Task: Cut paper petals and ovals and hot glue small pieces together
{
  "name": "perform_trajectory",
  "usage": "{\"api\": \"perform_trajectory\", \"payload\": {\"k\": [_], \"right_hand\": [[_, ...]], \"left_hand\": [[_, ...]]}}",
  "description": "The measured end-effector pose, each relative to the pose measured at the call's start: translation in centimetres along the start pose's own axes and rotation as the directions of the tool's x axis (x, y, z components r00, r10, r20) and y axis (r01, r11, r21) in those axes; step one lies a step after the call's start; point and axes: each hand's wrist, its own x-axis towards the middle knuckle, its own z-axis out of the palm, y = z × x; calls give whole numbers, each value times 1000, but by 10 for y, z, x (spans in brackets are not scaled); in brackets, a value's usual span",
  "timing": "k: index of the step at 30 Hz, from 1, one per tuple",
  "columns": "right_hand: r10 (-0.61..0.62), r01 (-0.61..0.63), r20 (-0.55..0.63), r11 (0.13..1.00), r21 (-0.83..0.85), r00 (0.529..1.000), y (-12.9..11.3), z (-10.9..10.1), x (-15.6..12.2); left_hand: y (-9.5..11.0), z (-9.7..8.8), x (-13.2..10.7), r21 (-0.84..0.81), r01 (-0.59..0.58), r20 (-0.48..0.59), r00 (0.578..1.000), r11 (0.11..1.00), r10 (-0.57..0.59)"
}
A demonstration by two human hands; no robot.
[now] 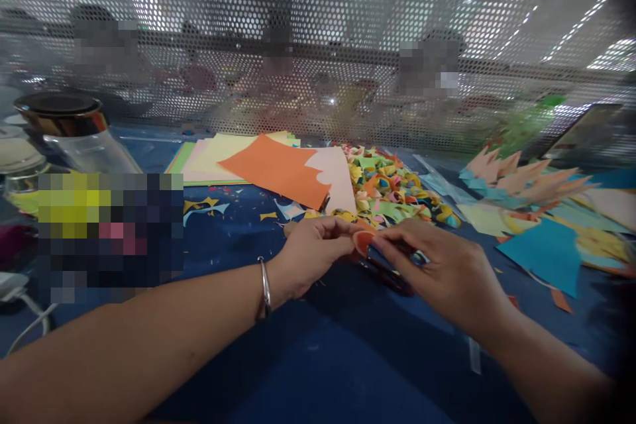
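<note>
My left hand (311,255), with a silver bangle at the wrist, pinches a small orange paper piece (362,240) over the blue table (308,358). My right hand (442,271) is closed on the same piece from the right and also grips a dark tool, apparently scissors (385,268), under its fingers. Just beyond the hands lies a heap of small folded coloured paper bits (392,189). An orange sheet (278,169) with a wavy cut edge lies on a stack of pastel sheets (213,156) behind my left hand.
A glass jar with a dark lid (74,129) stands at the far left. Cut paper shapes in peach, teal and blue (536,205) cover the right side. A perforated metal screen (318,46) walls the back, with people behind it. Paper scraps dot the table.
</note>
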Motion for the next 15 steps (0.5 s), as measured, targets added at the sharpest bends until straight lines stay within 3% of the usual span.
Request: {"api": "perform_trajectory", "payload": {"k": [4, 11, 15], "right_hand": [[33, -33, 1, 998, 54, 999, 3, 2, -2], [106, -106, 9, 983, 150, 994, 6, 6, -7], [104, -110, 44, 980, 168, 994, 4, 6, -6]], "left_hand": [[-4, -5, 3, 82, -55, 30, 998, 995, 52], [-2, -5, 4, 418, -136, 26, 990, 898, 137], [-4, -6, 5, 478, -164, 27, 985, 863, 172]]}}
